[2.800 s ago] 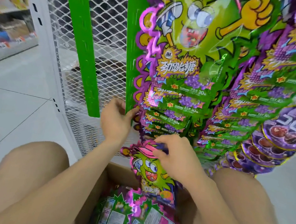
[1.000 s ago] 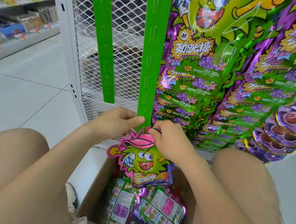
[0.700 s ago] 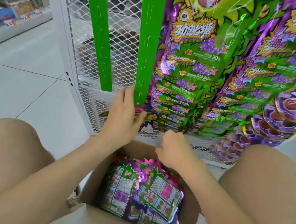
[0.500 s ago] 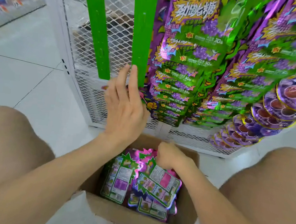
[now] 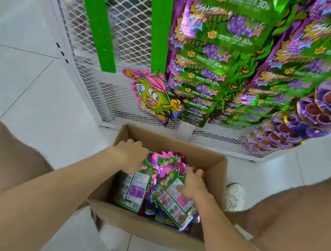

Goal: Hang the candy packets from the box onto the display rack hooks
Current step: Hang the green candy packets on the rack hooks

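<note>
Now | hung: one packet (image 5: 153, 96) on green strip (image 5: 159, 33) | remaining: box (image 5: 150, 233) well filled | left hand (image 5: 129, 156), right hand (image 5: 192, 185): among packets (image 5: 132, 191), grip unclear

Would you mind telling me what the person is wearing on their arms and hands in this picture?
Both arms are bare as far as the frame shows: no sleeve on the left forearm or the right forearm. The left hand and right hand wear no gloves, and no watch, bracelet or ring shows, though some fingers are hidden.
</note>
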A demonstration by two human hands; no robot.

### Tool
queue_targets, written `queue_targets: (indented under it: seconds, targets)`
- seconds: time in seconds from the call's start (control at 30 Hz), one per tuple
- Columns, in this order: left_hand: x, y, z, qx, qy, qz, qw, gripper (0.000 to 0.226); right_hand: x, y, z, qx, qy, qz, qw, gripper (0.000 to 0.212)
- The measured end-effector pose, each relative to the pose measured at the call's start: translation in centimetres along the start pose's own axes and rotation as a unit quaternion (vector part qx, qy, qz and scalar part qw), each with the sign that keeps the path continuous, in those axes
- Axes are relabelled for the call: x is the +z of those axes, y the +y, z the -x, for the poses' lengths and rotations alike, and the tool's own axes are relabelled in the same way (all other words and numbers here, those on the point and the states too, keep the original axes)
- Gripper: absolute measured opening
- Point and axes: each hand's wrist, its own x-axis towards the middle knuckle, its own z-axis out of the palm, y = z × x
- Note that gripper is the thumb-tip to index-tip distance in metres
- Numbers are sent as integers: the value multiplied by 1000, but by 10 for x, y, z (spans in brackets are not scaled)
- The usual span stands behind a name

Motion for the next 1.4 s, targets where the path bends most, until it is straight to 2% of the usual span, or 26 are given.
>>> queue_targets:
  seconds: [0.13,0.3,0.4,0.5,0.53,0.6,0.63,0.67,0.7,0.73,0.77,0.8,0.83,0.87,0.93,0.97,1.0,1.03,1.1,1.17,1.23,1.27,1.3,1.33,1.37,1.4]
  targets:
    - [37,-19,-4,-64,-24,-33,997,48,13,9,0,2,-54,11,998,112]
    - [62,-27,8,-52,-33,-77,995,42,16,2,-1,-48,-28,23,998,104]
    - [65,-27,15,-43,-31,-63,997,31,-3,-15,6,-110,-68,-64,989,83]
    - [73,-25,25,-48,-74,-21,996,27,-29,-34,12,-147,-7,-80,986,23]
    - [72,-23,30,-57,-102,-3,993,34,-39,-42,17,-153,12,-69,986,16]
    - [65,-20,39,-75,-139,47,986,36,-60,-59,37,-178,39,-45,982,27]
    - [58,-17,43,-80,-126,106,983,28,-68,-66,47,-201,58,-21,978,26]
    - [49,-13,46,-90,-96,180,975,32,-75,-73,59,-221,79,14,972,18]
    - [40,-11,46,-102,-50,260,959,43,-79,-80,69,-247,100,36,963,16]
    - [28,-6,49,-119,-8,366,923,52,-81,-87,80,-268,121,51,954,35]
    - [18,-1,48,-136,39,486,862,58,-81,-95,91,-290,137,60,945,50]
    - [5,4,49,-150,64,602,782,65,-79,-103,103,-302,158,70,938,56]
    - [-8,7,52,-147,76,692,702,71,-77,-110,113,-318,178,77,928,58]
    - [-21,9,55,-134,83,745,648,73,-76,-117,124,-329,196,85,920,58]
    - [-41,9,62,-124,122,775,608,57,-81,-126,144,-355,226,93,903,57]
    - [-49,9,66,-125,149,768,610,44,-86,-128,152,-373,224,89,896,52]
    - [-57,8,71,-120,178,746,630,29,-94,-129,159,-390,215,75,892,46]
    - [-64,6,75,-111,204,706,669,13,-103,-130,165,-396,208,51,893,40]
    - [-83,-1,87,-68,235,614,750,26,-123,-132,170,-368,246,-37,896,30]
    - [-101,-10,100,-25,231,541,809,30,-144,-133,165,-337,334,-119,872,20]
    - [-117,-19,106,-12,223,478,849,18,-166,-132,156,-303,381,-98,868,47]
    - [-124,-24,105,-10,223,459,860,10,-176,-131,151,-289,372,-84,878,52]
    - [-131,-29,105,-5,227,454,861,8,-186,-132,147,-281,353,-77,889,41]
    - [-137,-33,103,3,239,463,854,11,-196,-133,147,-286,317,-90,900,18]
    - [-142,-37,103,12,250,475,844,16,-205,-134,145,-291,291,-101,906,10]
    - [-147,-41,98,18,264,482,835,24,-212,-136,140,-299,286,-116,903,26]
